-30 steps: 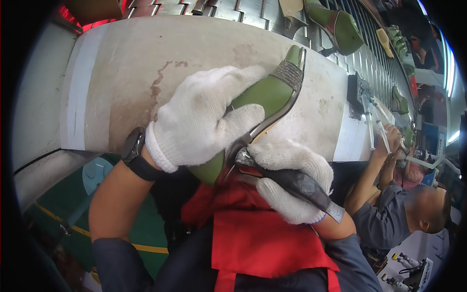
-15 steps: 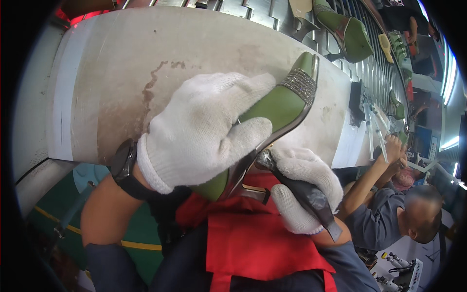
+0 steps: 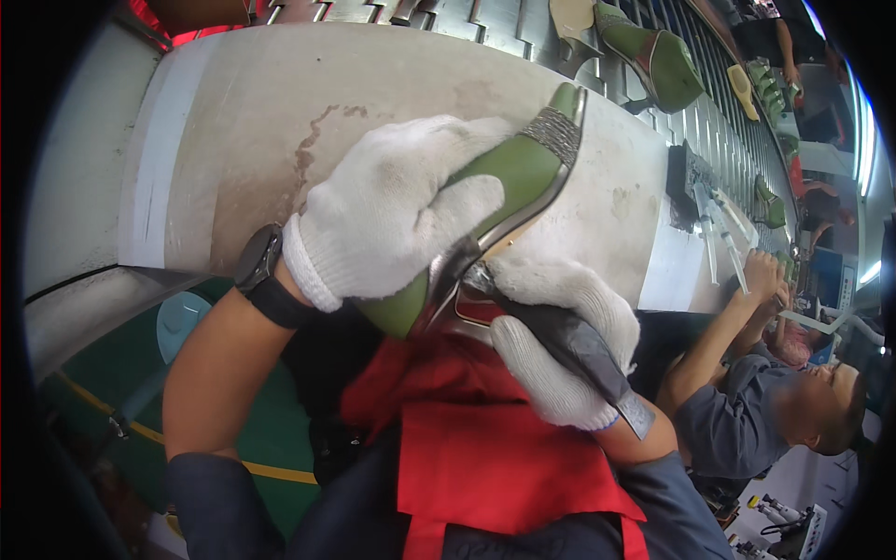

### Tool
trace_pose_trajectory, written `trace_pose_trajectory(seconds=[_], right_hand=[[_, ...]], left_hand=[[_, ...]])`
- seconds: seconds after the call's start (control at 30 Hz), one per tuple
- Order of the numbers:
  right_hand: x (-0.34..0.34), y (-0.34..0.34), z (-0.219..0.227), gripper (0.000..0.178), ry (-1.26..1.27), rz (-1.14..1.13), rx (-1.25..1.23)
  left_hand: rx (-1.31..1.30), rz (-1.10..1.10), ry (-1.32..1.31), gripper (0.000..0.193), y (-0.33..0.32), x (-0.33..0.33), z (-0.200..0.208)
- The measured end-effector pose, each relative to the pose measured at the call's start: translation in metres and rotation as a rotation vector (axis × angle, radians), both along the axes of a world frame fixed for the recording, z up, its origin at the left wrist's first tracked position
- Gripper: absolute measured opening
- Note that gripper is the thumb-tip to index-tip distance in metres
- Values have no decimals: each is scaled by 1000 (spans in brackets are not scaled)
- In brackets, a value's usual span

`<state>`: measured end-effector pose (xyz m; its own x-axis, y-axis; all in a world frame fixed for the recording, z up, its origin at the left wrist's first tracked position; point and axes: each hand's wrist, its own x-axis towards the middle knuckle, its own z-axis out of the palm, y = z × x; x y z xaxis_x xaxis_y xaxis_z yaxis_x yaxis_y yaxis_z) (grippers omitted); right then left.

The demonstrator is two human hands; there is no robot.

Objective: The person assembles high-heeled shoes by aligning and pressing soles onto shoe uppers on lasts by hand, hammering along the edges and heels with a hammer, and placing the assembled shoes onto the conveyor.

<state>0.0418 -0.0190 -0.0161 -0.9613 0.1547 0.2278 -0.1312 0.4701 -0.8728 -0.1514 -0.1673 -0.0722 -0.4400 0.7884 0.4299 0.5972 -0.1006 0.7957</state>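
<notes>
A green high-heeled shoe (image 3: pixel 523 177) with a glittery band near its toe end is tilted over the edge of the pale worktable. My left hand (image 3: pixel 387 210), in a white knit glove, is closed around the shoe's middle, thumb over the upper. Gloved too, my right hand (image 3: pixel 574 303) grips a dark, tape-wrapped hand tool (image 3: pixel 574 350) with a flat metal end sticking out toward my wrist. The tool's other end meets the shoe's underside beside the arch, in front of the heel; its exact tip is hard to make out.
The worktable (image 3: pixel 252 112) has brown stains. Beyond it runs a slatted metal conveyor (image 3: pixel 523 28) carrying another green heeled shoe (image 3: pixel 653 61). Syringe-like tubes (image 3: pixel 714 238) lie at the right by a dark block (image 3: pixel 686 182). A co-worker (image 3: pixel 747 401) sits at the right, arms reaching toward the table.
Both my hands have shifted a little left and up in the picture, carrying the shoe and the tool with them. The tool stays against the shoe's underside. The co-worker's head has tipped back.
</notes>
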Motion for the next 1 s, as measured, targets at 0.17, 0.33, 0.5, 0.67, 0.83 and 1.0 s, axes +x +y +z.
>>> trace_pose_trajectory(seconds=[0.17, 0.33, 0.5, 0.67, 0.83, 1.0], right_hand=[[1, 18, -7, 29, 32, 82, -86], [12, 49, 1, 27, 107, -152, -304], [-9, 69, 8, 29, 113, -198, -193], [-54, 94, 18, 20, 22, -34, -381], [-97, 123, 20, 20, -99, -216, -473], [-83, 147, -25, 16, -30, -241, -435]], left_hand=[[-189, -9, -73, 57, 4, -2, 12], [-481, 82, 128, 99, 26, 16, 48], [-517, 208, 30, 80, 55, 30, 55], [-504, 243, 9, 69, 58, 29, 52], [-515, 234, -20, 70, 62, 21, 55], [-271, 251, 195, 76, 56, 28, 50]])
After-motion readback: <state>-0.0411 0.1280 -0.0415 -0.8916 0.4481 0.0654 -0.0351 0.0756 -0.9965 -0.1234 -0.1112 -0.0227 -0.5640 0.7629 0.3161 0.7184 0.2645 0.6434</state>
